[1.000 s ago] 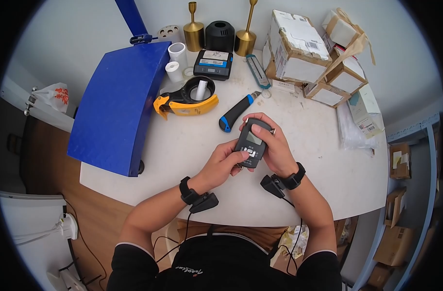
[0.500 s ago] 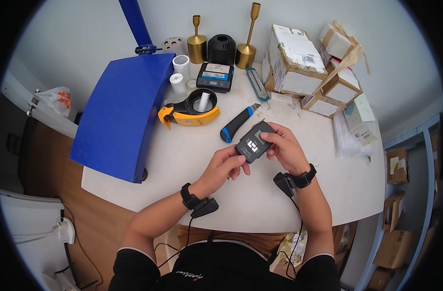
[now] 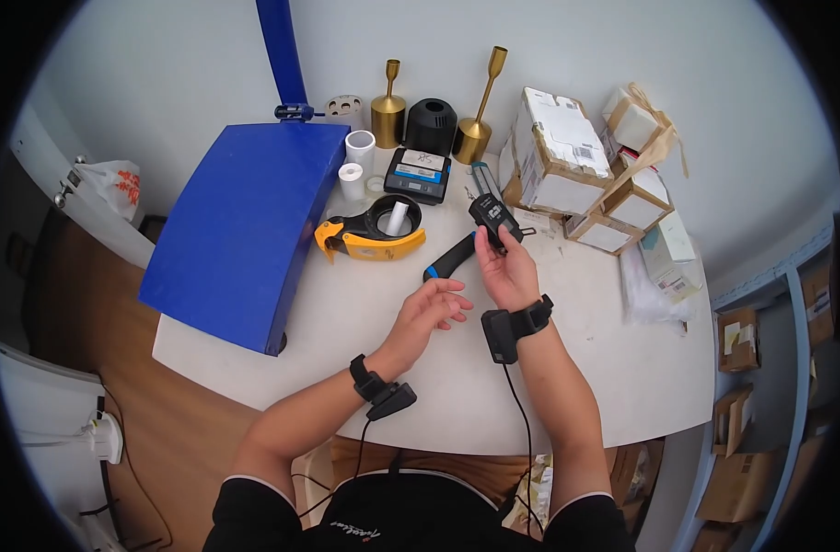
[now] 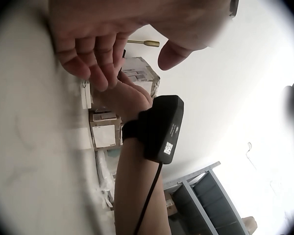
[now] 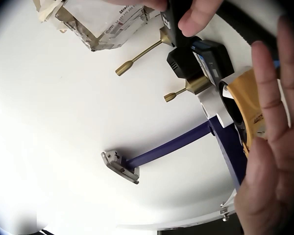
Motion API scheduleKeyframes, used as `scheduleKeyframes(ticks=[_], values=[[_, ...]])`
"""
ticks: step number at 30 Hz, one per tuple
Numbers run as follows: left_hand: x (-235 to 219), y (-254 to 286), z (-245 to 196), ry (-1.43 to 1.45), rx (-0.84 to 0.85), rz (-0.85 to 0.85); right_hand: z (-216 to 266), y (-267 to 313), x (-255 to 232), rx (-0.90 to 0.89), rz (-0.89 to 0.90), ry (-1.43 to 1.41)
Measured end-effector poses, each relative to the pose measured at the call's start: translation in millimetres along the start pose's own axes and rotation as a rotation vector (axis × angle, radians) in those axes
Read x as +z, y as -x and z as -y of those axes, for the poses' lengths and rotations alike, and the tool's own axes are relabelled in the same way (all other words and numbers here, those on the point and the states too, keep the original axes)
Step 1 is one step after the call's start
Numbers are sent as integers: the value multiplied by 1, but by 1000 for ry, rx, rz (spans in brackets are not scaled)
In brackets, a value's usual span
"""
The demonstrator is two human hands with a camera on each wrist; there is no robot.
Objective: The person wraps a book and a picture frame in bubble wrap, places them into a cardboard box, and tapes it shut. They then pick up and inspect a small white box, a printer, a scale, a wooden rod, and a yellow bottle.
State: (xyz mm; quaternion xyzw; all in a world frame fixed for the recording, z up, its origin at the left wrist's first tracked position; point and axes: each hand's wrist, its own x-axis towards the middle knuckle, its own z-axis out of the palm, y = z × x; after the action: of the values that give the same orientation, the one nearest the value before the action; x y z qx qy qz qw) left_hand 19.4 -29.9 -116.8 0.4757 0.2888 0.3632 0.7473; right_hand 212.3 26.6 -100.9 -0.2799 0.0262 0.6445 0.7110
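My right hand [image 3: 509, 271] pinches a small black device [image 3: 493, 215] between thumb and fingers, over the far middle of the table beside the teal-edged tool [image 3: 483, 177]. The same device [image 5: 175, 22] shows at the top of the right wrist view. My left hand [image 3: 422, 322] hangs over the table with relaxed fingers and holds nothing; in the left wrist view the hand [image 4: 122, 29] has its thumb apart from bent fingers. A black and blue utility knife [image 3: 452, 258] lies left of my right hand, its far end hidden.
A yellow tape dispenser [image 3: 374, 244], white rolls [image 3: 352, 181] and a black-blue scale [image 3: 418, 177] stand left and behind. A large blue platform [image 3: 245, 230] takes up the left side. Taped boxes [image 3: 567, 175] stack at the back right, with plastic wrap [image 3: 647, 287] beside them.
My left hand has let go of the device and drawn back slightly. My right hand has carried it away from the body, toward the teal-edged tool. The head view has shifted.
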Motion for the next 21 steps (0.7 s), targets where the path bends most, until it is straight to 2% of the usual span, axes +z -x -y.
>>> scheduleKeyframes(ticks=[5,7,12,13,15,21], values=[[3,3,1,7,0,-19,-30,-47,30,-146,-84,-50],[-2,0,6,54,15,-30,-40,-56,42,-215,-194,-7],[-5,-3,3,49,46,-83,-53,-67,61,-221,-384,222],[-4,-3,1,44,55,-105,-55,-68,61,-225,-384,219],[-4,-5,3,35,41,-112,-58,-71,60,-285,-437,421],[-5,-6,8,24,0,-104,-48,-59,58,-305,-375,615]])
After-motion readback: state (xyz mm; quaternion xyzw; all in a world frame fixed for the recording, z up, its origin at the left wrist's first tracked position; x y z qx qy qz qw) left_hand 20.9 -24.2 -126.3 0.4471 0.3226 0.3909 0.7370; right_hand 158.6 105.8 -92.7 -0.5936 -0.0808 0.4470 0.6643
